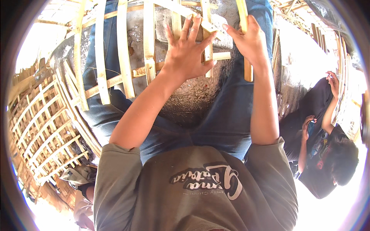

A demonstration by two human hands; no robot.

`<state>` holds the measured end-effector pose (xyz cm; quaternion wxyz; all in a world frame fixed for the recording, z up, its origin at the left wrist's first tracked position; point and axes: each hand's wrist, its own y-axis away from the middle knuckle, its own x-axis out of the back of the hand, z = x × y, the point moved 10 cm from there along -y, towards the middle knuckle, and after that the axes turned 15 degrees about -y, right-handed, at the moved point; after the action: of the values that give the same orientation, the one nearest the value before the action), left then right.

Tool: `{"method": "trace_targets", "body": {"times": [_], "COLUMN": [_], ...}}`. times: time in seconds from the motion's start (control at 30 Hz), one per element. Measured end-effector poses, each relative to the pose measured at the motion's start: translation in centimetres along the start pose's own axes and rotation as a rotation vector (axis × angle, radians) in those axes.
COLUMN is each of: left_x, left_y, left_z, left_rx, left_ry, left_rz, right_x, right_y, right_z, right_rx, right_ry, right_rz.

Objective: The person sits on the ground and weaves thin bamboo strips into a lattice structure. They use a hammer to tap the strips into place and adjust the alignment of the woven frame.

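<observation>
No packages, labels, signs or screens visible.

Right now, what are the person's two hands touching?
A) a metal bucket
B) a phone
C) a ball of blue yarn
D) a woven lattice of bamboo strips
D: the left hand lies spread flat on the crossing bamboo strips, and the right hand pinches one upright strip of the same lattice.

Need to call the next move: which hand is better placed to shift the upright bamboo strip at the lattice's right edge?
Right. The right hand already grips that upright strip. The left hand lies spread flat over the crossing strips, probably pinning them.
</observation>
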<state>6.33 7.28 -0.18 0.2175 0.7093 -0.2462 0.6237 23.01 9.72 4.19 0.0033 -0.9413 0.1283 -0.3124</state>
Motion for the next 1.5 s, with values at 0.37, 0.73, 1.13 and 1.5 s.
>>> {"method": "trace_targets", "body": {"times": [0.37,0.73,1.13,1.5], "left_x": [0.7,4.6,3.1,2.6], "left_y": [-0.2,2.9,12.7,14.8], "left_z": [-0.1,-5.5,-21.0,-22.3], "left_rx": [-0.011,0.119,0.787,0.909], "left_ry": [-0.001,0.042,-0.003,0.247], "left_rz": [-0.004,0.301,0.190,0.209], "right_x": [-2.1,-1.8,-2.8,-2.2], "right_y": [0.1,0.5,0.9,0.9], "right_z": [6.2,5.8,5.7,5.4], "right_rx": [-0.288,-0.142,-0.197,-0.167], "right_ry": [0.095,0.073,0.057,0.157], "right_rz": [-0.039,0.054,-0.014,0.035]}}
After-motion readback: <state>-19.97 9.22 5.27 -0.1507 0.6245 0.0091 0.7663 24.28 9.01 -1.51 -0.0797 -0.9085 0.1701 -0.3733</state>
